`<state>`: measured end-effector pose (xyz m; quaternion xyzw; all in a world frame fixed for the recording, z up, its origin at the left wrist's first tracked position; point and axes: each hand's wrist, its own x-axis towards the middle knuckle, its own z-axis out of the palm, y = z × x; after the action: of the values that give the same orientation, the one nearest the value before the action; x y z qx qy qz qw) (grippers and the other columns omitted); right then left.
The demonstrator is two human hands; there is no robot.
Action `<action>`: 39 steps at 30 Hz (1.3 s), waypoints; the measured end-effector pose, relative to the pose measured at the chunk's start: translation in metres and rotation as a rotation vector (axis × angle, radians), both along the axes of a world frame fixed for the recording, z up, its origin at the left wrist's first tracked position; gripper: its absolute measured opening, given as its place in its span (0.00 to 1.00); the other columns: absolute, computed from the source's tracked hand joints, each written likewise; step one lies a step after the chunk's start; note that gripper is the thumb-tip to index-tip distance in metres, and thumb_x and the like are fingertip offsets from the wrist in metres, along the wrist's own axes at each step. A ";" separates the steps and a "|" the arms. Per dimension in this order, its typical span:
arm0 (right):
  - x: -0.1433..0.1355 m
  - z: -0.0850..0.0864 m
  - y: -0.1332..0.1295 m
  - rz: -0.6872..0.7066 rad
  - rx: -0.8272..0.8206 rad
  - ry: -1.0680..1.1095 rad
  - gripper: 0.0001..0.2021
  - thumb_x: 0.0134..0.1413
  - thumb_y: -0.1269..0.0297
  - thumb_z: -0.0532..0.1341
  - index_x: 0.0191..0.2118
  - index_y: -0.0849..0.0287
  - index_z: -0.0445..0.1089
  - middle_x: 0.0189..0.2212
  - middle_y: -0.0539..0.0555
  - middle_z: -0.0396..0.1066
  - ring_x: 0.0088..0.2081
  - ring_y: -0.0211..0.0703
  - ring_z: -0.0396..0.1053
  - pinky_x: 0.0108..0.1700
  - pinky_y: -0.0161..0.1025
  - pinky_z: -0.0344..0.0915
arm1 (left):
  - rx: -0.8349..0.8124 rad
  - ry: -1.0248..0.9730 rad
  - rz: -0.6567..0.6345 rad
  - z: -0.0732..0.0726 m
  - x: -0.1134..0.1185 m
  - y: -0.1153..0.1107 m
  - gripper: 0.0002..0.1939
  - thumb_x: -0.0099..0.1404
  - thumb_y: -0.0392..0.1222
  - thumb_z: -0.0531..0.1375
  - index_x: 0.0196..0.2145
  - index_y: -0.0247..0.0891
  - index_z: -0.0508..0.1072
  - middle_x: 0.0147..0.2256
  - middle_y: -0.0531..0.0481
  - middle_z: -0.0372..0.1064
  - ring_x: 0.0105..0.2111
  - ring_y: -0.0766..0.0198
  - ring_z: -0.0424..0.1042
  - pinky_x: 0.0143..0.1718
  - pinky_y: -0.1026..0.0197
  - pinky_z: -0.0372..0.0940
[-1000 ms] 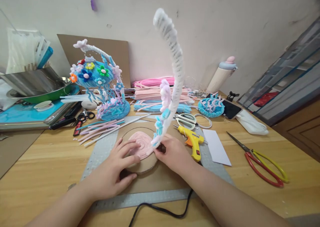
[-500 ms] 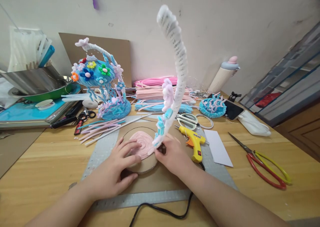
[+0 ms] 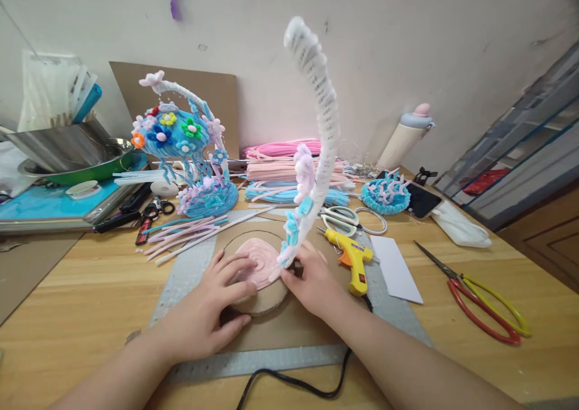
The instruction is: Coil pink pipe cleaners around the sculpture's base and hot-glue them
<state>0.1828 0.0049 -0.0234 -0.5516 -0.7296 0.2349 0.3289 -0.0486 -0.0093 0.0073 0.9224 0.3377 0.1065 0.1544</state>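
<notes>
Left hand [image 3: 203, 307], fingers wide, seemingly steadies the disc [image 3: 260, 305]; right hand [image 3: 316, 280], fingers pinching the stem [image 3: 329, 132] low, likely holds it upright.

This looks like a small handicraft workspace, though whether it sits in a home or a shop cannot be told. A light wooden counter [image 3: 479, 265] against a plain pale wall [image 3: 253, 30] carries a yellow glue gun [image 3: 356, 254], red-and-yellow-handled long scissors [image 3: 470, 298], a grey cutting mat [image 3: 181, 283] and stacked bundles of pink and blue fuzzy stems [image 3: 294, 172]. A blue jellyfish-like ornament with colourful fuzzy flowers [image 3: 174, 135] stands at the back, before a brown cardboard sheet [image 3: 217, 105].
</notes>
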 end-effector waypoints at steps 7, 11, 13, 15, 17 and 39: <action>-0.003 0.000 0.000 -0.038 0.005 0.019 0.05 0.47 0.72 0.61 0.30 0.55 0.64 0.32 0.49 0.63 0.36 0.43 0.62 0.40 0.41 0.59 | 0.000 -0.018 0.003 -0.004 -0.001 0.001 0.20 0.58 0.34 0.59 0.48 0.47 0.68 0.61 0.46 0.54 0.64 0.46 0.48 0.63 0.33 0.35; -0.003 0.000 -0.001 -0.038 0.006 0.031 0.05 0.47 0.72 0.61 0.30 0.55 0.65 0.33 0.49 0.64 0.36 0.43 0.62 0.40 0.41 0.59 | 0.005 -0.015 0.002 -0.003 -0.002 0.001 0.19 0.59 0.35 0.58 0.48 0.47 0.68 0.60 0.46 0.54 0.64 0.46 0.48 0.63 0.32 0.35; -0.003 0.000 -0.001 -0.036 0.005 0.034 0.05 0.47 0.72 0.60 0.30 0.55 0.65 0.34 0.49 0.64 0.37 0.43 0.62 0.40 0.41 0.59 | 0.010 -0.008 -0.004 -0.003 -0.001 0.001 0.20 0.59 0.34 0.58 0.49 0.47 0.68 0.60 0.46 0.54 0.64 0.46 0.47 0.63 0.32 0.35; -0.003 0.000 -0.002 -0.036 0.005 0.037 0.05 0.48 0.73 0.60 0.30 0.56 0.65 0.34 0.50 0.64 0.37 0.44 0.63 0.40 0.41 0.59 | 0.013 -0.007 -0.008 -0.002 -0.001 0.001 0.20 0.58 0.34 0.58 0.49 0.47 0.68 0.60 0.46 0.55 0.63 0.47 0.48 0.63 0.32 0.35; -0.003 0.000 -0.003 -0.035 0.006 0.039 0.05 0.48 0.73 0.60 0.30 0.56 0.65 0.34 0.50 0.65 0.38 0.44 0.63 0.41 0.42 0.59 | 0.017 -0.013 -0.008 -0.002 -0.001 0.001 0.20 0.58 0.33 0.58 0.48 0.46 0.68 0.59 0.46 0.56 0.63 0.47 0.48 0.63 0.33 0.36; 0.011 0.004 -0.001 0.136 -0.030 0.065 0.13 0.48 0.73 0.65 0.41 0.53 0.70 0.41 0.50 0.69 0.44 0.46 0.66 0.47 0.44 0.59 | 0.006 -0.020 -0.010 -0.005 -0.005 0.001 0.16 0.63 0.37 0.55 0.49 0.47 0.67 0.60 0.45 0.54 0.64 0.48 0.46 0.63 0.34 0.34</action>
<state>0.1934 0.0042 -0.0190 -0.4977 -0.7508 0.2853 0.3274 -0.0535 -0.0084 0.0027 0.9234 0.3314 0.1158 0.1555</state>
